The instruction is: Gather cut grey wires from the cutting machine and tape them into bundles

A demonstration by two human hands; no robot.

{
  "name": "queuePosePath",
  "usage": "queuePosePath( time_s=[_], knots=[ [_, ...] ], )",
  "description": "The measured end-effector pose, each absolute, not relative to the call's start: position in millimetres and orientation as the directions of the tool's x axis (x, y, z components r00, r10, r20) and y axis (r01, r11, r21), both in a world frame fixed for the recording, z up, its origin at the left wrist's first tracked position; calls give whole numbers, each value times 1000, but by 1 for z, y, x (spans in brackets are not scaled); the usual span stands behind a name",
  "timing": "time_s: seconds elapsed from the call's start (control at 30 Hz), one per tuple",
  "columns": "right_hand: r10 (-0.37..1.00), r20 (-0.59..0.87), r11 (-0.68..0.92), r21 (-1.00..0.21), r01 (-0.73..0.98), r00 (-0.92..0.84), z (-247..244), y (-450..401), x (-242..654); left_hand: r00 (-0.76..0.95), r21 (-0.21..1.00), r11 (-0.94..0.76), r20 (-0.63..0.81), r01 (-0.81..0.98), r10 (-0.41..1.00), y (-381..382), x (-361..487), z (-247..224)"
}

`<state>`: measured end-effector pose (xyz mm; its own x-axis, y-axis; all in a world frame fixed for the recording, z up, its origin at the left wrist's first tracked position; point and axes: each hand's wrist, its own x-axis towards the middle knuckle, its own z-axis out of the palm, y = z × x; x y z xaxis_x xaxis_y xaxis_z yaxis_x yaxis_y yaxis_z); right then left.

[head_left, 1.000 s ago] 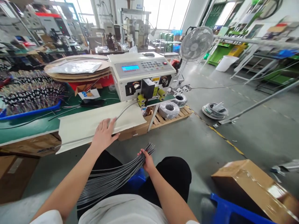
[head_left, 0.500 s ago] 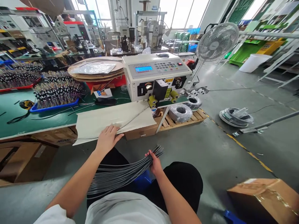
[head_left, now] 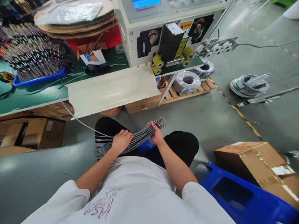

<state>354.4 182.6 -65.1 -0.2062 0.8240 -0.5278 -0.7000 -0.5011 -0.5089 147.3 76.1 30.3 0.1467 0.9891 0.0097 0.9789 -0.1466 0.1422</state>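
A bundle of thin grey cables (head_left: 140,137) lies across my lap, its left ends over my thigh. My right hand (head_left: 157,134) is wrapped round it near the right end, where the tips stick out past the fingers. On top of the bundle rests my left hand (head_left: 121,141), fingers closed over a single grey cable (head_left: 87,125). That cable curves out leftward and up to the table edge. In front of me stands a white cable-cutting machine (head_left: 137,28) with yellow rollers (head_left: 158,61). Below its outlet slopes a cream-coloured chute sheet (head_left: 112,88), with no cable lying on it.
Blue tray (head_left: 39,80) of bundled wires and cardboard discs (head_left: 77,29) occupy the green table (head_left: 53,90). Wrapped cable coils (head_left: 187,82) sit on a pallet below. A cardboard box (head_left: 254,161) and blue plastic stool (head_left: 229,186) stand at right; another carton (head_left: 50,133) is at left.
My left hand has come off the chute sheet down to the bundle, bringing the single cable along. My right hand still grips the bundle. The view has tilted downward.
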Motion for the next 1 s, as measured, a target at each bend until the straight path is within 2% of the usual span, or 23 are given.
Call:
queuePosePath(
  time_s=[0.4, 0.47, 0.63, 0.67, 0.77, 0.87, 0.93, 1.0],
  knots=[
    [809, -559, -496, -482, -723, -182, -67, 183, 352, 282, 112, -276, -39, 955, 959, 87, 146, 28],
    [808, -562, -490, -470, -734, -180, -66, 181, 352, 252, 94, -249, -30, 964, 967, 82, 131, 34],
    [804, -554, -499, -433, -751, -214, -68, 181, 354, 52, -10, -51, 73, 999, 996, 59, 58, 33],
    [805, -553, -497, -434, -751, -214, -68, 182, 354, 0, -4, 1, 104, 1000, 995, 54, 45, 30],
    [815, -537, -491, -444, -750, -215, -68, 185, 356, -141, 131, 116, 199, 985, 970, 42, 29, 21],
    [812, -534, -505, -439, -743, -236, -67, 184, 356, -245, 257, 184, 232, 949, 941, 32, 35, 20],
    [808, -538, -512, -436, -740, -242, -67, 183, 355, -254, 279, 194, 197, 941, 947, 28, 41, 23],
    [806, -541, -516, -441, -735, -241, -69, 183, 355, -251, 249, 210, 148, 945, 956, 26, 44, 26]
  ],
)
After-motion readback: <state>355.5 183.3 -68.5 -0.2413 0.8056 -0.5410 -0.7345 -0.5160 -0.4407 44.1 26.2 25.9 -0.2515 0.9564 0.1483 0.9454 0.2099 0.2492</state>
